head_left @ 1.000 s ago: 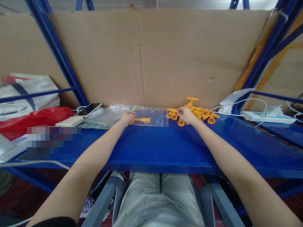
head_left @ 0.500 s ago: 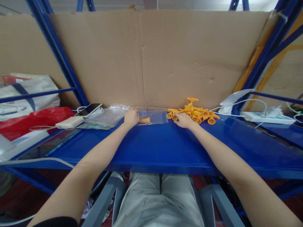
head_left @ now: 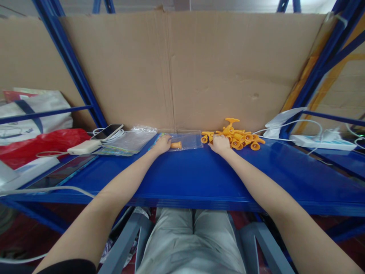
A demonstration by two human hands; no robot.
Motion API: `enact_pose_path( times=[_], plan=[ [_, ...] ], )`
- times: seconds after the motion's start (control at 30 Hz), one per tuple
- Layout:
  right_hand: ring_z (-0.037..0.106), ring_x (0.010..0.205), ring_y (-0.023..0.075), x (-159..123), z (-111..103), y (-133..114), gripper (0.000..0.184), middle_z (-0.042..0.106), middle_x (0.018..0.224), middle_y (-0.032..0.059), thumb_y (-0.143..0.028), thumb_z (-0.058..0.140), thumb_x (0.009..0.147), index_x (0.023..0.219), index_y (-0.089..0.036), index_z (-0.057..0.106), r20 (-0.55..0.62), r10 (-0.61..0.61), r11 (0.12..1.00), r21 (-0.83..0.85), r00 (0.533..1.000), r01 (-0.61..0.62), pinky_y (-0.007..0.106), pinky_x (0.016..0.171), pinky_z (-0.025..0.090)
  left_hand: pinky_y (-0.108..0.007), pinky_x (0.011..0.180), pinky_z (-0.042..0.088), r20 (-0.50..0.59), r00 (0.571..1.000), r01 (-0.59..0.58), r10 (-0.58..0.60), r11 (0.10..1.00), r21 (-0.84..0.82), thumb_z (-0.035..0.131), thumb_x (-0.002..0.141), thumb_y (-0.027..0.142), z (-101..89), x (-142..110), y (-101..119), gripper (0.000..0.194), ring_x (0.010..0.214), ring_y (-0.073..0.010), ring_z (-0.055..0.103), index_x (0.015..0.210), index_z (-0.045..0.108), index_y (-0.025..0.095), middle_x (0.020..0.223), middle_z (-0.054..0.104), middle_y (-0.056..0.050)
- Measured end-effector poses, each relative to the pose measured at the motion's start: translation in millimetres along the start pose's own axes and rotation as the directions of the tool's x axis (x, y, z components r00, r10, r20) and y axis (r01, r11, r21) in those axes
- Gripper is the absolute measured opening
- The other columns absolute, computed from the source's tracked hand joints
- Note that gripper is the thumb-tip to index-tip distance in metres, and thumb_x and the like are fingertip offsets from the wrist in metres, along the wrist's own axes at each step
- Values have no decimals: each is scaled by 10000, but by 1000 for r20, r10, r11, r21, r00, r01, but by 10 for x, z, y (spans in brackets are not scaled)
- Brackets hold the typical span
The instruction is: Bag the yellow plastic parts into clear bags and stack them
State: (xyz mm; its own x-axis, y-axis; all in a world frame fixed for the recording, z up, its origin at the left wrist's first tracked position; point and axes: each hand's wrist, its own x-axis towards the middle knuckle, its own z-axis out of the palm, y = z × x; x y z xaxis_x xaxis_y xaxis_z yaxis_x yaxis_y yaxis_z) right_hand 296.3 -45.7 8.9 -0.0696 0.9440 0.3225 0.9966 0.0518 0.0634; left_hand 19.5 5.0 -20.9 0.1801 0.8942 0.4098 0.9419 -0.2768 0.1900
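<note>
My left hand point(head_left: 163, 144) rests on a clear plastic bag point(head_left: 188, 140) lying on the blue shelf point(head_left: 199, 175), fingers closed round one orange plastic piece point(head_left: 176, 145) whose flared end sticks out to the right. Further right, my right hand point(head_left: 219, 144) is curled at the near left edge of a pile of several orange pieces point(head_left: 239, 137) and touches them; what its fingers hold is hidden. One T-shaped orange piece point(head_left: 231, 121) stands on top of the pile.
A stack of clear bags point(head_left: 128, 141), a phone point(head_left: 110, 131) and a white power bank point(head_left: 84, 147) lie to the left, beside a red bag point(head_left: 40, 146). A white power strip point(head_left: 322, 142) with cables sits at the right. A cardboard sheet point(head_left: 199, 68) backs the shelf.
My left hand has slid right along the bag, covering more of the orange piece. My right hand came down onto the near edge of the pile and curled there.
</note>
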Motion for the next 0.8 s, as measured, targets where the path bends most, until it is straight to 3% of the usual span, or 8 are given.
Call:
enact_pose_path(
  times=[0.23, 0.47, 0.6, 0.8],
  plan=[
    [568, 1200, 316, 51, -2, 102, 394, 659, 1161, 240, -282, 512, 898, 1216, -65, 596, 12, 84, 996, 32, 996, -84, 393, 934, 477, -328, 1128, 351, 129, 991, 37, -30, 998, -51, 379, 853, 206, -81, 11, 6, 480, 1284, -213, 526, 1268, 606, 122, 1355, 602, -96],
    [605, 1154, 343, 84, 15, 259, 381, 668, 1128, 249, -262, 498, 880, 1201, -70, 569, 1, 91, 989, 118, 996, -90, 408, 900, 498, -285, 1035, 434, 323, 943, 98, -75, 994, -55, 427, 786, 230, -260, -92, 93, 565, 1259, -221, 552, 1331, 566, 166, 1398, 569, -70],
    [631, 1091, 334, 126, 42, 356, 346, 654, 1144, 239, -258, 502, 877, 1173, -82, 543, -12, 79, 968, 239, 997, -74, 398, 889, 498, -274, 1047, 419, 288, 956, 66, -54, 997, -32, 464, 698, 178, -242, -92, 104, 606, 1278, -224, 535, 1286, 609, 163, 1377, 589, -59],
    [610, 1089, 276, 241, 50, 461, 295, 643, 1149, 172, -176, 527, 816, 1106, -126, 542, -207, 102, 853, 522, 973, 22, 386, 941, 473, -298, 1121, 345, 257, 966, 10, 2, 999, -45, 464, 689, 157, -174, -55, 64, 631, 1331, -216, 481, 1306, 599, 158, 1403, 566, -47]
  ],
)
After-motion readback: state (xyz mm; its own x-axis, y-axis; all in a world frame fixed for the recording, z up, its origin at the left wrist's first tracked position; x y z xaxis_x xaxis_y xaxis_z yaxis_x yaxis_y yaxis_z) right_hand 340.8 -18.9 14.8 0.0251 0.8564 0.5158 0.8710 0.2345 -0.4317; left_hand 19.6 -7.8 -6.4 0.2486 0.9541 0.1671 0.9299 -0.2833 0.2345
